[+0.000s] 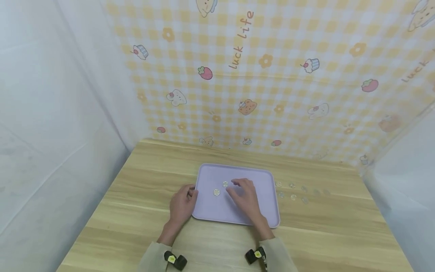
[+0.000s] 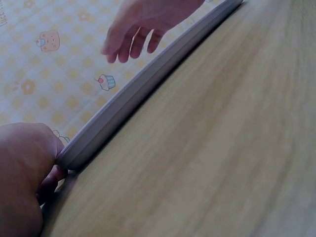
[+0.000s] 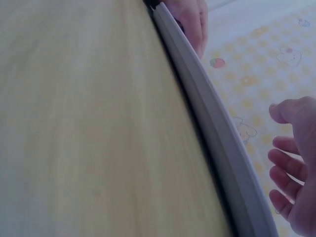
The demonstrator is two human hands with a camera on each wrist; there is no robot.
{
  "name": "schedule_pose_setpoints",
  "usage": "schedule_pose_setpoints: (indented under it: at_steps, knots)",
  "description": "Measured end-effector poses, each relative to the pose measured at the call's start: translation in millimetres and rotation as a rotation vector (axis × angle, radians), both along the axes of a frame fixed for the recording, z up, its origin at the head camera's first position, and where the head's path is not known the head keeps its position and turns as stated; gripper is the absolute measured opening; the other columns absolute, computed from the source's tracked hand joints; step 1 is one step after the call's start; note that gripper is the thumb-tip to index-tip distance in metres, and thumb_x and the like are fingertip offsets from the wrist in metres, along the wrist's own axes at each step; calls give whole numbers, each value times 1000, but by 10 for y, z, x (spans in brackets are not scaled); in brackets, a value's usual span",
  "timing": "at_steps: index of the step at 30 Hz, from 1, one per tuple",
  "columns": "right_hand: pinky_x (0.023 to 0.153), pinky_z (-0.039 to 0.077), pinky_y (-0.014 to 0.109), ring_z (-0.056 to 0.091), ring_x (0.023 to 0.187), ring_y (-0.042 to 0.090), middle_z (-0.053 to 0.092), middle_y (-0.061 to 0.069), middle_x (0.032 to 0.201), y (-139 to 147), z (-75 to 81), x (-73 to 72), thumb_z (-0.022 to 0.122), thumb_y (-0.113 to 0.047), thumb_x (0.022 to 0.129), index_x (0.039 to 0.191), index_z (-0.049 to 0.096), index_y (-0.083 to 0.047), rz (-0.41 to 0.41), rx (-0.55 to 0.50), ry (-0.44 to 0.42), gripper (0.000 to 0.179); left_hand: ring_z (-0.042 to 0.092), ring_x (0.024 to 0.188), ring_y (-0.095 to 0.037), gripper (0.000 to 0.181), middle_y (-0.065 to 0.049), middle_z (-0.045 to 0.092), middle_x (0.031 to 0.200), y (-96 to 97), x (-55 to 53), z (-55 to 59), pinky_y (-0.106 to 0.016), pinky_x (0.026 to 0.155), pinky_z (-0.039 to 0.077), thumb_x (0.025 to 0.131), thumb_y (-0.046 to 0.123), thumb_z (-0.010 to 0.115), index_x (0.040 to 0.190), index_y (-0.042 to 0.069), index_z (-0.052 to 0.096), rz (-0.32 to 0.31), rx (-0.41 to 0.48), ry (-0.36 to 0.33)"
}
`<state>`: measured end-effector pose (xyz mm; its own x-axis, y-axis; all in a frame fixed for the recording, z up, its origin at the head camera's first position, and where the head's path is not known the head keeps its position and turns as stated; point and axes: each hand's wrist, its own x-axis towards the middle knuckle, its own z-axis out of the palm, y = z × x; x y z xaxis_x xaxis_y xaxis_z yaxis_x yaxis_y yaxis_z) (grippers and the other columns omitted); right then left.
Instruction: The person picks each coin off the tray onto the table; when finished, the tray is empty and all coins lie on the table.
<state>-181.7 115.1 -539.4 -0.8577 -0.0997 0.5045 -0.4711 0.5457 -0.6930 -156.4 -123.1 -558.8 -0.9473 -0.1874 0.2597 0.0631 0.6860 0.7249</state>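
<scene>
A shallow lavender tray point(image 1: 238, 215) lies on the wooden table. My left hand point(image 1: 182, 204) grips its left edge, thumb at the rim; the left wrist view shows that hand point(image 2: 24, 173) at the tray corner, some of its fingers hidden. Two small shiny coin-like discs, a nearer one point(image 1: 216, 192) and a farther one point(image 1: 225, 184), lie on the tray. Over the tray, just right of these discs, is my right hand point(image 1: 245, 196), thumb and fingers apart with nothing between them. In the right wrist view the right hand point(image 3: 298, 163) has loosely bent fingers above the rim.
Right of the tray, several similar shiny discs point(image 1: 293, 197) lie in two rough rows on the wooden table point(image 1: 136, 211). A yellow checked cloth point(image 1: 217, 90) hangs behind the table, and white sheets point(image 1: 51, 113) hang at the sides.
</scene>
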Motion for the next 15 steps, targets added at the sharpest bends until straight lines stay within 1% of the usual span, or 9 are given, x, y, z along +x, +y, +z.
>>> schedule_pose_setpoints:
  at_steps: [3,6,9,13,15]
  knots:
    - [85,42,40,59,94,25,70,11,98,-115,-16,-42,81,-16,79,105,72,-2,-10,12,-21,31,49,58,-3,23,5,67,78,2,0,-14,-30,68,39,90,20,71,109,8,72,-2,-2,22]
    - [87,43,45,59,96,28,70,11,99,-215,-28,-81,79,-17,79,105,72,-2,-29,56,-32,31,49,57,-3,22,5,67,77,6,-2,-21,-30,68,40,90,20,70,108,8,72,-5,-1,42]
    - [87,43,49,60,98,31,69,11,102,-290,-46,-119,77,-18,80,106,72,-4,-45,117,-25,29,48,57,-2,22,6,66,76,1,-6,-27,-30,67,39,90,21,70,108,8,72,-2,-13,54]
    - [88,43,49,59,98,30,68,10,102,-352,-101,-160,75,-18,82,106,73,-6,-74,183,-9,27,47,57,-2,22,6,65,76,-5,-12,-22,-29,66,39,90,20,70,108,8,72,1,-26,45]
    - [87,43,48,58,97,29,68,9,101,-367,-130,-173,74,-18,83,107,73,-6,-87,194,-16,27,47,57,-2,22,5,66,75,-11,-14,-11,-30,66,40,90,20,70,108,7,72,3,-28,44]
